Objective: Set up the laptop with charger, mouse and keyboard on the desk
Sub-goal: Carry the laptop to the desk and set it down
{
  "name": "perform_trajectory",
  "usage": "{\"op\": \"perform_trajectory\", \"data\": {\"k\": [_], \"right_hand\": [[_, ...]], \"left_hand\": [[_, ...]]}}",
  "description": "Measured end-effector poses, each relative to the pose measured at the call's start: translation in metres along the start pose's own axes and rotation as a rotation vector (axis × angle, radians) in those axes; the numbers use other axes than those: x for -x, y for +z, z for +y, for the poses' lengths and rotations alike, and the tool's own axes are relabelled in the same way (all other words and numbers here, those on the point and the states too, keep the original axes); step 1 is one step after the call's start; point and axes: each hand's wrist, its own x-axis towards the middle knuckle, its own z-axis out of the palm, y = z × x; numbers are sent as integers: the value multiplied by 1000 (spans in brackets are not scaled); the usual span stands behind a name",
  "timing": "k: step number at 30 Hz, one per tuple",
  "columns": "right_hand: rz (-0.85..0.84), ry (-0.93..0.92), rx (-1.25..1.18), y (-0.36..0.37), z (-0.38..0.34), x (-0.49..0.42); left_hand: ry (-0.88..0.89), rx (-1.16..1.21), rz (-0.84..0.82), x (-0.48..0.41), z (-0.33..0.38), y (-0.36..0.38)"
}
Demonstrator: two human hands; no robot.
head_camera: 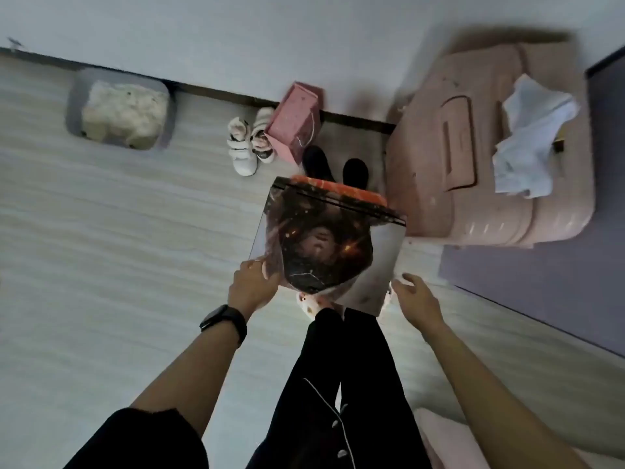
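Observation:
I am standing and looking down at a closed silver laptop (385, 258) held flat above the floor. A dark picture sticker covers most of its lid, and an orange strip shows along its far edge. My left hand (252, 286), with a black band on the wrist, grips the near left corner with the thumb on top. My right hand (416, 299) is at the near right corner, its fingers loosely curled against the edge. No charger, mouse, keyboard or desk is in view.
A pink suitcase (473, 157) with white cloth (531, 137) on it stands at the right, beside a purple-grey mat (541, 265). A pink box (297, 120), small white shoes (250, 143), black shoes (355, 170) and a grey bin (76, 113) line the wall ahead.

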Motion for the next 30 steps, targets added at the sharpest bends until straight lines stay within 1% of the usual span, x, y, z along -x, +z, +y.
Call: {"op": "perform_trajectory", "data": {"k": [2, 4, 6, 8, 11, 13, 16, 19, 23, 25, 28, 30], "right_hand": [[-8, 77, -73, 10, 1, -36], [-27, 117, -118, 19, 1, -68], [-30, 128, -164, 28, 6, -103], [-7, 128, -231, 31, 10, -130], [-21, 114, -343, 33, 13, -152], [-54, 117, -416, 32, 18, -154], [-120, 130, -471, 24, 21, -149], [-132, 137, -439, 16, 17, -136], [-155, 138, -352, 8, 10, -103], [-173, 122, -297, 6, 4, -80], [-183, 92, -209, 8, -9, -44], [-199, 46, -110, 16, -20, -15]], "left_hand": [[-22, 34, 55, -25, -1, 7], [-32, 104, 83, -50, -4, 12], [-52, 184, 140, -78, -7, 20], [-93, 256, 163, -102, -9, 23], [-159, 330, 158, -137, -11, 24], [-153, 393, 143, -152, -9, 20], [-161, 533, 51, -159, -11, 8], [-207, 575, -44, -150, -23, -4], [-241, 665, -83, -112, -46, -6], [-246, 724, -96, -80, -63, -6], [-302, 846, -102, -30, -95, 0], [-334, 956, -82, 13, -120, 5]]}}
